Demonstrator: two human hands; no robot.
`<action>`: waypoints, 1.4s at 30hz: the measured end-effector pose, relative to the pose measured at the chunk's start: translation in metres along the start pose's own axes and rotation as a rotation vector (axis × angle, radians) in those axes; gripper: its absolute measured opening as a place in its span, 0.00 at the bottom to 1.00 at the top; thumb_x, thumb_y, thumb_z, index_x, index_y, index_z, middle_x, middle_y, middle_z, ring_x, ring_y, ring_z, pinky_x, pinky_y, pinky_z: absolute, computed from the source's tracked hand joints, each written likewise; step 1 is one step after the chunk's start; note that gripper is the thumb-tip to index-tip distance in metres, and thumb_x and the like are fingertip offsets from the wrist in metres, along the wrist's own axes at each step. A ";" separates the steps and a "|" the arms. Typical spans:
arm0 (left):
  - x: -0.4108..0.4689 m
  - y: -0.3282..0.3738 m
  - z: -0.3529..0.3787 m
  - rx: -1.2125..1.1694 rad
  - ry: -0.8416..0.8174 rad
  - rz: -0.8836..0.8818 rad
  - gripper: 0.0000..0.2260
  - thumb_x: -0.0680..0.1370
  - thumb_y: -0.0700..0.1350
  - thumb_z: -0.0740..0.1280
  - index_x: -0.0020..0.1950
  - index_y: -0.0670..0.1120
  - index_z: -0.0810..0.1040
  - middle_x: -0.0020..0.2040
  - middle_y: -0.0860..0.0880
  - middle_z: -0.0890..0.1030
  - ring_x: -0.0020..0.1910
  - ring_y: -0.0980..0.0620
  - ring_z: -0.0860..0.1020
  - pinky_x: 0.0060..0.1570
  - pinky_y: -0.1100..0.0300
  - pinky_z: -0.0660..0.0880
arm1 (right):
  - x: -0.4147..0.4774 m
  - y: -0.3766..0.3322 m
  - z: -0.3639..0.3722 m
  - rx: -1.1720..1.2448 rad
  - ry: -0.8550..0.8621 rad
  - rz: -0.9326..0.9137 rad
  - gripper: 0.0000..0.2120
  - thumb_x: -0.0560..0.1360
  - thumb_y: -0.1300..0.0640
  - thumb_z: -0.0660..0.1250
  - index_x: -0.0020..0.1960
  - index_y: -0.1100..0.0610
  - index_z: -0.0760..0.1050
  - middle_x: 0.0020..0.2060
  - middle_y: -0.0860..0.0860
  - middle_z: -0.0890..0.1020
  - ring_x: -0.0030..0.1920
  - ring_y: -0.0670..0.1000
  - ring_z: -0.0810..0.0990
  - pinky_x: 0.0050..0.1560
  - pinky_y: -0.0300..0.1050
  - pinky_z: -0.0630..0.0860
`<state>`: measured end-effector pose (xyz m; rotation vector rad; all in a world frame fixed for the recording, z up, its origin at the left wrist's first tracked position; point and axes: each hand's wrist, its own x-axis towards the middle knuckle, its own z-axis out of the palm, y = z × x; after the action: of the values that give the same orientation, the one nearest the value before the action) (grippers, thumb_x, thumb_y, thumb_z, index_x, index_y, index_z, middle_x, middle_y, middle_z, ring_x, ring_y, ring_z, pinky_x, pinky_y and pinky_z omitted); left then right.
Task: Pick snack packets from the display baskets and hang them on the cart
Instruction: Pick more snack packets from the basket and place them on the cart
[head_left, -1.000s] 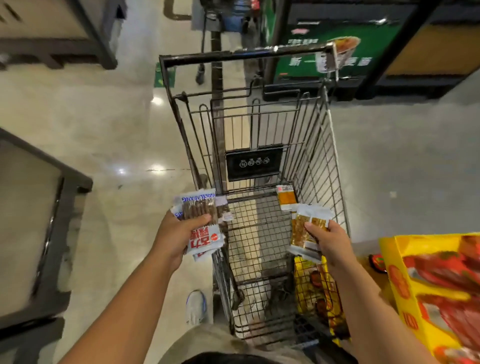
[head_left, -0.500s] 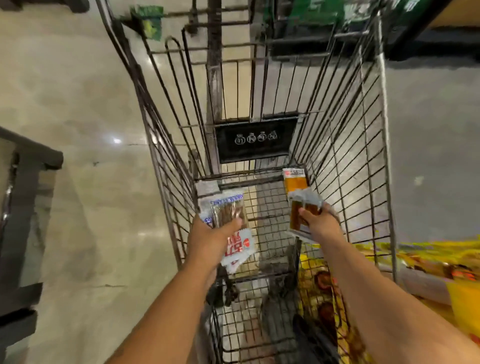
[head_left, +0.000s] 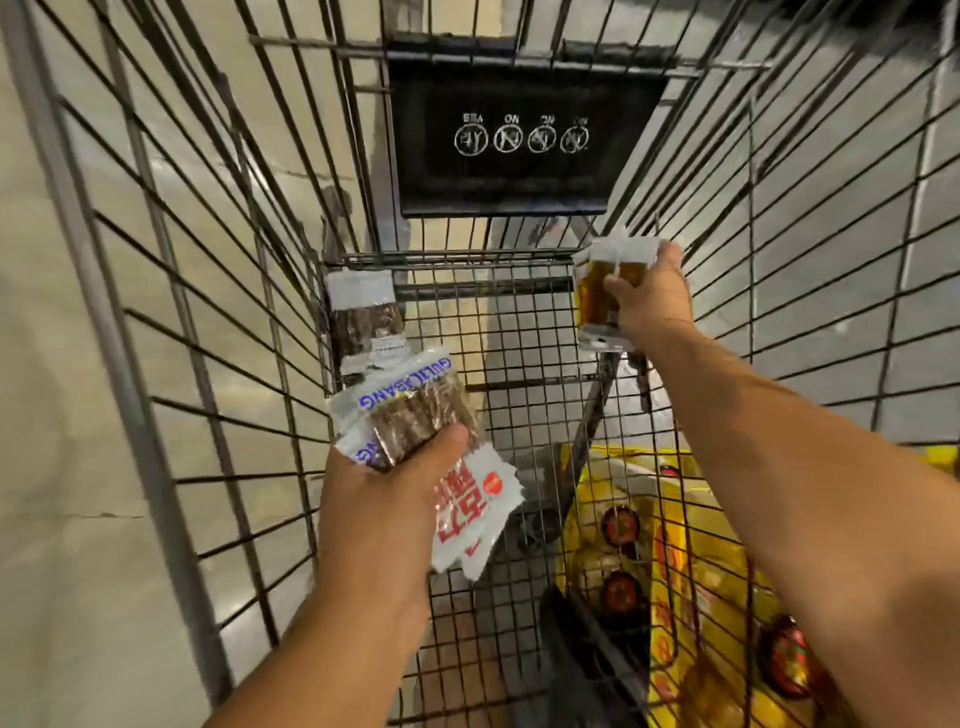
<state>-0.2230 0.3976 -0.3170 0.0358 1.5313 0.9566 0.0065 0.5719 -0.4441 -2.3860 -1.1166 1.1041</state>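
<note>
Pale glossy floor tiles (head_left: 62, 467) show through a dark wire shopping cart (head_left: 106, 322). At the top right corner of its inner mesh panel (head_left: 493, 332), the right hand (head_left: 654, 301), arm stretched forward, pinches a small amber snack packet with a white header (head_left: 597, 296), its grip closed on it. A brown white-topped packet (head_left: 366, 317) hangs at the panel's left corner. The left hand (head_left: 384, 509), held lower, keeps its grip clasped round a fanned stack of white-and-brown packets (head_left: 415, 410). Yellow bags (head_left: 675, 571) lie lower right.

white packets (head_left: 415, 415) of brown sticks lie fanned, tilted, in the left hand (head_left: 384, 499); another brown packet (head_left: 363, 317) seems hung upright on the wire cart (head_left: 519, 182). amber packets (head_left: 595, 296) stand pinched in the right hand (head_left: 649, 301) by the cart's right wall.
</note>
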 end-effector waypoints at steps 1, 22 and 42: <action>0.001 -0.003 -0.002 -0.004 0.010 -0.007 0.15 0.75 0.37 0.73 0.60 0.49 0.82 0.48 0.45 0.87 0.44 0.44 0.87 0.34 0.53 0.81 | 0.003 0.001 0.002 -0.040 -0.018 0.008 0.23 0.82 0.63 0.64 0.73 0.53 0.60 0.66 0.53 0.71 0.62 0.51 0.71 0.23 0.28 0.71; 0.002 -0.017 -0.013 0.071 -0.053 -0.046 0.14 0.75 0.38 0.73 0.59 0.49 0.82 0.48 0.44 0.87 0.44 0.43 0.87 0.43 0.49 0.81 | 0.005 0.042 0.035 -1.109 -0.036 -0.547 0.26 0.80 0.52 0.62 0.76 0.46 0.60 0.75 0.53 0.58 0.72 0.61 0.61 0.62 0.58 0.73; -0.006 0.028 -0.006 0.075 -0.109 -0.139 0.12 0.74 0.38 0.73 0.57 0.47 0.84 0.49 0.43 0.87 0.42 0.45 0.87 0.35 0.53 0.82 | -0.186 0.010 -0.019 0.586 -0.825 0.125 0.23 0.75 0.44 0.68 0.64 0.57 0.78 0.58 0.53 0.85 0.58 0.54 0.83 0.59 0.50 0.80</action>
<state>-0.2402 0.4096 -0.2963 0.0344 1.4489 0.7746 -0.0499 0.4274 -0.3393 -1.5650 -0.6698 2.1963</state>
